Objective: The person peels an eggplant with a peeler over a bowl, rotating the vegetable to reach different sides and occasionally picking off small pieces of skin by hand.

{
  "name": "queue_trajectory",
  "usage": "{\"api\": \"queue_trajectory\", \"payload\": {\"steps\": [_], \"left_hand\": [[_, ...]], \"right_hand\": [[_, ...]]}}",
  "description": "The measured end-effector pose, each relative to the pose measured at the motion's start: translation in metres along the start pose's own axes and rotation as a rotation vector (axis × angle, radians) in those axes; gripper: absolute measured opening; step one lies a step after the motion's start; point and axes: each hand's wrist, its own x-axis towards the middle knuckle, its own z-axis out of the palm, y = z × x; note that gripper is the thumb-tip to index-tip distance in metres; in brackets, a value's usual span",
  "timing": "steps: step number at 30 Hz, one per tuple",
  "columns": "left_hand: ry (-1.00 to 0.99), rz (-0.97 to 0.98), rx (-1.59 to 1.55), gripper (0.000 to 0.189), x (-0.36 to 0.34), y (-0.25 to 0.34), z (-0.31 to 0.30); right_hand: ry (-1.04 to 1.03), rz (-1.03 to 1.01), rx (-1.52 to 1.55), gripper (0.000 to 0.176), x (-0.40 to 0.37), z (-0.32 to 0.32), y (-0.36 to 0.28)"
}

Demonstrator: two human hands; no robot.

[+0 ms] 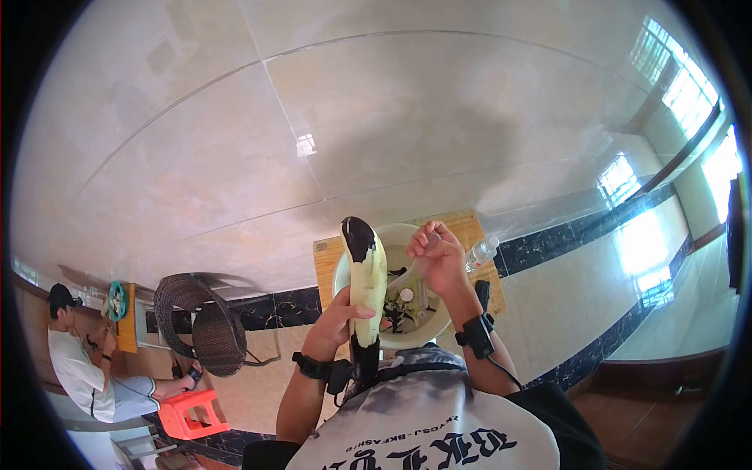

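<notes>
A long eggplant stands nearly upright in front of me, its pale flesh bare along the middle and dark skin left at both ends. My left hand is wrapped round its lower half, thumb across the front. To the right of it, above the basin's rim, my right hand is raised with its fingers curled in; I cannot tell what is in them. Below both hands is a pale round basin with dark strips of peel and a whitish round piece inside.
The basin stands on a wooden table against a tiled wall. A clear plastic bottle is at the right. To the left are a wicker chair, a red stool and a seated person at another small table.
</notes>
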Motion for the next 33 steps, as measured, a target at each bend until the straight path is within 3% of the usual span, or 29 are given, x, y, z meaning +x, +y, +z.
{"api": "queue_trajectory", "payload": {"steps": [9, 14, 18, 21, 24, 30, 33], "left_hand": [[-0.121, -0.114, -0.001, 0.071, 0.003, -0.002, -0.011], [-0.176, -0.147, 0.024, 0.070, 0.007, -0.009, -0.016], [-0.085, -0.079, 0.069, 0.068, 0.005, -0.009, -0.013], [-0.017, -0.018, 0.059, 0.068, 0.005, -0.007, -0.015], [0.017, 0.038, 0.043, 0.067, 0.005, -0.004, -0.019], [0.035, 0.093, 0.001, 0.059, 0.006, -0.003, -0.016], [0.035, 0.080, 0.015, 0.059, 0.006, -0.003, -0.014]], "right_hand": [[-0.152, 0.121, -0.112, 0.046, 0.008, 0.007, 0.009], [-0.126, 0.100, -0.295, 0.048, 0.006, 0.009, 0.008], [0.021, 0.073, -0.438, 0.056, -0.008, 0.024, 0.002], [-0.002, 0.061, -0.706, 0.059, -0.014, -0.003, 0.006], [-0.128, 0.246, -0.984, 0.055, -0.029, -0.014, 0.005], [-0.024, 0.144, -1.100, 0.044, -0.051, -0.001, 0.028], [0.052, 0.260, -0.961, 0.042, -0.052, 0.008, 0.030]]}}
